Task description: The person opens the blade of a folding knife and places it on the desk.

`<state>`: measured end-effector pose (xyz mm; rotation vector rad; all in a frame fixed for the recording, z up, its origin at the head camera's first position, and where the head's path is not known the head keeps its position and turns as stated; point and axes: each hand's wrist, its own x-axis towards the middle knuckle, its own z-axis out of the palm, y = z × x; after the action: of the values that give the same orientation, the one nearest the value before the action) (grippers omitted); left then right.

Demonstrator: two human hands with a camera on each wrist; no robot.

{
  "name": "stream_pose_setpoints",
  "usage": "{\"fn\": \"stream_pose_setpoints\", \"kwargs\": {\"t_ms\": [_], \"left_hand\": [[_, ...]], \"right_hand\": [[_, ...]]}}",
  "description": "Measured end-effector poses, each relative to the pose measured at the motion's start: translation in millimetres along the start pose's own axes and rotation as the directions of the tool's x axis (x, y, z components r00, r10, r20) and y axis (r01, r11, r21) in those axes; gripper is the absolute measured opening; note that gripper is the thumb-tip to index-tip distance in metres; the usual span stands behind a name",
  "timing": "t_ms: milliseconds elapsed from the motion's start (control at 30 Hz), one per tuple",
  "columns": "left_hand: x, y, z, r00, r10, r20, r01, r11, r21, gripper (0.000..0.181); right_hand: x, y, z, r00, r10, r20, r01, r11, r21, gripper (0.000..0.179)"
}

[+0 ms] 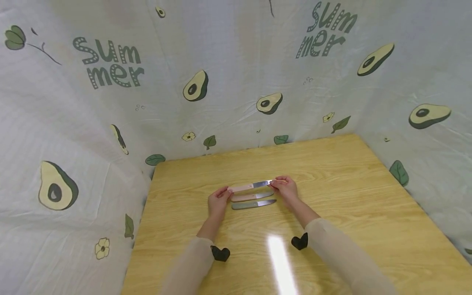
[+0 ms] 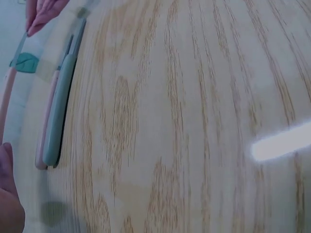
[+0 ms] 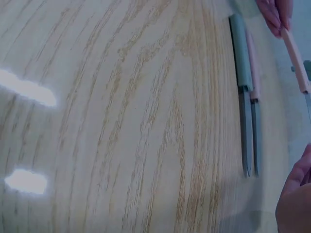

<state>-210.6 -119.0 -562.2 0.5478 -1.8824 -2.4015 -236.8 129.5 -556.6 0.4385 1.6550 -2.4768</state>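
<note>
Between my two hands a pink-handled knife [image 1: 241, 188] is held level, raised off the table. My left hand [image 1: 217, 201] pinches the end of its handle, and my right hand [image 1: 287, 188] pinches the blade near the tip. Just nearer to me lies a second pink-handled knife [image 1: 244, 197], its blade pointing right. Alongside it rests a knife with a grey-green handle [image 1: 245, 205], pointing the same way. In the left wrist view the grey-green knife [image 2: 60, 109] partly hides the pink one beside it.
The wooden table [image 1: 177, 237] reaches a pale cloth [image 1: 228, 123] printed with avocados and leaves, which hangs at the back and both sides. A bright light reflection [image 1: 281, 262] lies on the tabletop near the front. Both sleeves carry a black heart-shaped piece [image 1: 221, 254] at the cuff.
</note>
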Motion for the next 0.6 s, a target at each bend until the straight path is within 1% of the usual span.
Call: {"fn": "stream_pose_setpoints", "kwargs": {"t_ms": [67, 133, 233, 300, 367, 467, 533, 567, 600], "left_hand": [[2.1, -1.5, 3.1, 0.999, 0.005, -0.04, -0.004, 1.0, 0.019, 0.036], [4.7, -2.9, 4.5, 0.998, 0.002, -0.068, 0.002, 0.999, 0.05, 0.033], [9.6, -5.7, 5.3, 0.996, 0.009, -0.087, 0.001, 0.993, 0.114, 0.03], [12.9, -8.2, 5.3, 0.995, 0.017, -0.099, 0.001, 0.985, 0.173, 0.028], [16.0, -11.8, 4.9, 0.993, 0.036, -0.113, -0.004, 0.962, 0.272, 0.025], [19.1, -17.4, 3.9, 0.987, 0.07, -0.145, -0.004, 0.91, 0.415, 0.024], [19.8, -19.9, 3.5, 0.982, 0.089, -0.165, 0.0, 0.881, 0.473, 0.026], [20.1, -20.8, 3.6, 0.98, 0.099, -0.172, -0.004, 0.876, 0.482, 0.026], [20.3, -21.6, 3.5, 0.979, 0.104, -0.178, -0.006, 0.879, 0.477, 0.027]], "right_hand": [[2.8, -0.1, 1.0, 0.999, 0.023, -0.031, -0.024, 1.0, -0.018, 0.027], [5.7, 0.1, 1.7, 0.998, 0.041, -0.057, -0.043, 0.998, -0.038, 0.03], [10.8, 1.0, 1.1, 0.996, 0.045, -0.083, -0.054, 0.993, -0.109, 0.037], [14.1, 1.8, 0.5, 0.995, 0.04, -0.092, -0.056, 0.984, -0.167, 0.042], [16.7, 2.6, 0.2, 0.994, 0.036, -0.105, -0.06, 0.971, -0.233, 0.042], [19.5, 4.4, -0.1, 0.992, 0.036, -0.123, -0.071, 0.953, -0.294, 0.042], [20.5, 5.4, 0.0, 0.991, 0.036, -0.131, -0.077, 0.942, -0.326, 0.042], [20.9, 5.9, 0.1, 0.99, 0.032, -0.134, -0.077, 0.937, -0.34, 0.042], [21.3, 6.2, 0.2, 0.99, 0.03, -0.135, -0.076, 0.933, -0.352, 0.042]]}}
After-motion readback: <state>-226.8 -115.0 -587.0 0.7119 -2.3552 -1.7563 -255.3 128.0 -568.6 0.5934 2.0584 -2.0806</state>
